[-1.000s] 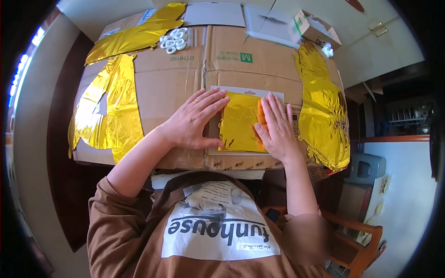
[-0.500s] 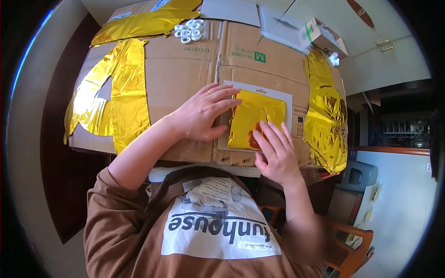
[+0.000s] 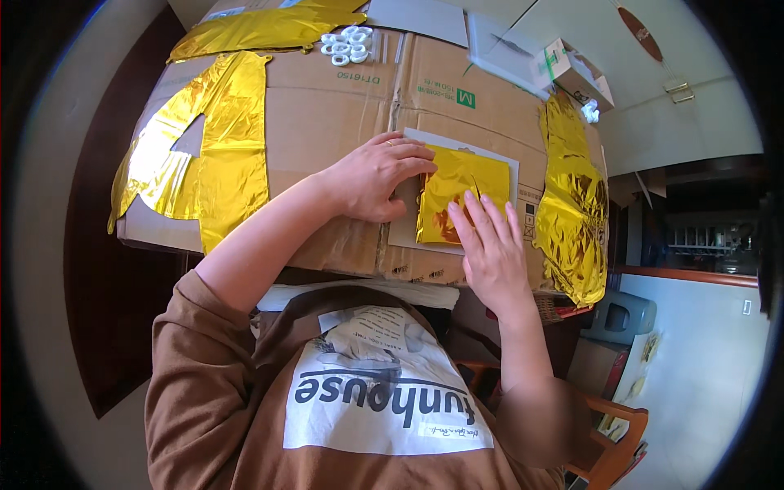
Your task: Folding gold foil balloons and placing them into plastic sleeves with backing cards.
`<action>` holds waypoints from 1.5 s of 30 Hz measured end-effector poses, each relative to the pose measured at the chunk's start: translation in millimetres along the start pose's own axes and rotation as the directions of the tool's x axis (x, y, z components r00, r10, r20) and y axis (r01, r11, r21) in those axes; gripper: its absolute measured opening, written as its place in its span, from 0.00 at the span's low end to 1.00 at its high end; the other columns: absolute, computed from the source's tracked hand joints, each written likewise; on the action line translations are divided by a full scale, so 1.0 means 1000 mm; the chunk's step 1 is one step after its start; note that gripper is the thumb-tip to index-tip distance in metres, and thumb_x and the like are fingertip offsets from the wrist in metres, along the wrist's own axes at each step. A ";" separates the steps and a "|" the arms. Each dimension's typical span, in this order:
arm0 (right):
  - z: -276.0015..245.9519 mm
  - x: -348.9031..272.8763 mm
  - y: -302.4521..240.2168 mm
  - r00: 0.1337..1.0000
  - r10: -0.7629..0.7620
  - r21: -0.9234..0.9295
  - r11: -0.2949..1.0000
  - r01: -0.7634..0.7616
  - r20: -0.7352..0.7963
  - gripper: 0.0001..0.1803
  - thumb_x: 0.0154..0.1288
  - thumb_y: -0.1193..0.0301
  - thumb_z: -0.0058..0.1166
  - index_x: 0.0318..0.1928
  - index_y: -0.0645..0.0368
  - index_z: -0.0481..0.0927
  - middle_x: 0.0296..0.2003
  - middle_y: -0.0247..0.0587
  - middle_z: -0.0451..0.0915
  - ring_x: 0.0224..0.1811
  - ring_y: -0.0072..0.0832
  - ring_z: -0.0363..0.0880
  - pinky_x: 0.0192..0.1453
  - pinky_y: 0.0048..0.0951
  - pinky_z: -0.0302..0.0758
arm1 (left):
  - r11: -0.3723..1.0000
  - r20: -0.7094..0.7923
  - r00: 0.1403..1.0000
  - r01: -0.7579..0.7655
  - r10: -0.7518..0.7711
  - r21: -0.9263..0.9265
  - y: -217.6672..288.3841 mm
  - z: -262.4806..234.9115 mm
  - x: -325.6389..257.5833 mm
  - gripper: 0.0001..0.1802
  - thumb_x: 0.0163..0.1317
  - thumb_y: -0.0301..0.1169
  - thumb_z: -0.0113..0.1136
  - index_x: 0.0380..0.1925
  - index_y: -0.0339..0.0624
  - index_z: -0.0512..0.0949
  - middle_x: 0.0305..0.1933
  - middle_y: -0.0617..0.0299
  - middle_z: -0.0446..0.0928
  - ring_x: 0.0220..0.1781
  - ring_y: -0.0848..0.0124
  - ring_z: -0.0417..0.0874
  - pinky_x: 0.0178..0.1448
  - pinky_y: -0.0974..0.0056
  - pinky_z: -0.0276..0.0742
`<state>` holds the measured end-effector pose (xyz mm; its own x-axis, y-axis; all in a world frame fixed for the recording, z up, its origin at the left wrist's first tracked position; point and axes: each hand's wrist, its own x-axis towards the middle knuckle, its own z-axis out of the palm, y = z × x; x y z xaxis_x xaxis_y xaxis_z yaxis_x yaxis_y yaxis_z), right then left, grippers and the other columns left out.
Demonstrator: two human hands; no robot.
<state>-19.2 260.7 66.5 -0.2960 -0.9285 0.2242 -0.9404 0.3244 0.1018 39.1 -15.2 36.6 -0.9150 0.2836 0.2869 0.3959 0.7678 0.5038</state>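
Observation:
A folded square of gold foil (image 3: 461,170), like a flat foil balloon, lies on a pale card (image 3: 404,234) with a hang hole at its top. My left hand (image 3: 367,175) rests at the left edge, fingers stretched over the foil's upper left corner, thumb pointing toward the near side. My right hand (image 3: 496,265) lays its extended fingers flat on the foil's lower right part, thumb along its side. Neither hand grips the foil. To the left, an unfolded gold foil A-shape (image 3: 234,139) lies flat.
Flattened cardboard (image 3: 318,106) covers the table. More gold foil lies along the far left (image 3: 253,34) and the right side (image 3: 572,229). White rings (image 3: 340,60) sit near clear strips at the back. An opened small box (image 3: 563,65) stands at the back right.
The whole view has shifted a little. The folded foil sits slightly further right on its card. My right thumb has drawn in toward the fingers, and both hands stay on the foil.

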 end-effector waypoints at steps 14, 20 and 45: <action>0.027 0.016 0.017 0.952 0.089 0.137 0.989 -0.050 -0.293 0.22 0.57 0.79 0.60 0.54 0.62 0.81 0.50 0.51 0.85 0.51 0.45 0.85 0.61 0.43 0.79 | 0.997 -0.254 0.967 0.008 -0.029 -0.081 0.004 0.005 -0.004 0.36 0.45 0.28 0.62 0.61 0.40 0.75 0.67 0.49 0.74 0.70 0.49 0.72 0.78 0.47 0.63; 0.013 0.030 0.020 0.951 0.166 0.281 0.955 -0.090 -0.260 0.20 0.56 0.79 0.64 0.51 0.62 0.82 0.43 0.48 0.88 0.45 0.43 0.87 0.55 0.41 0.81 | 0.975 -0.348 0.936 0.032 0.047 0.218 0.046 0.017 -0.033 0.19 0.48 0.28 0.64 0.44 0.45 0.80 0.51 0.58 0.80 0.50 0.59 0.81 0.52 0.53 0.74; 0.023 0.036 0.018 0.970 0.120 0.157 0.984 -0.088 -0.210 0.22 0.55 0.72 0.67 0.52 0.58 0.81 0.46 0.42 0.86 0.49 0.39 0.85 0.64 0.48 0.74 | 0.945 -0.219 0.965 0.201 -0.145 0.259 0.066 0.058 -0.008 0.30 0.62 0.50 0.65 0.55 0.39 0.77 0.62 0.50 0.76 0.75 0.51 0.67 0.71 0.48 0.63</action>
<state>-50.5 229.0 53.7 -0.3653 -0.8239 0.4334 -0.9252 0.3726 -0.0714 68.1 66.5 20.3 -0.9233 0.0367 0.3822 0.1704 0.9311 0.3224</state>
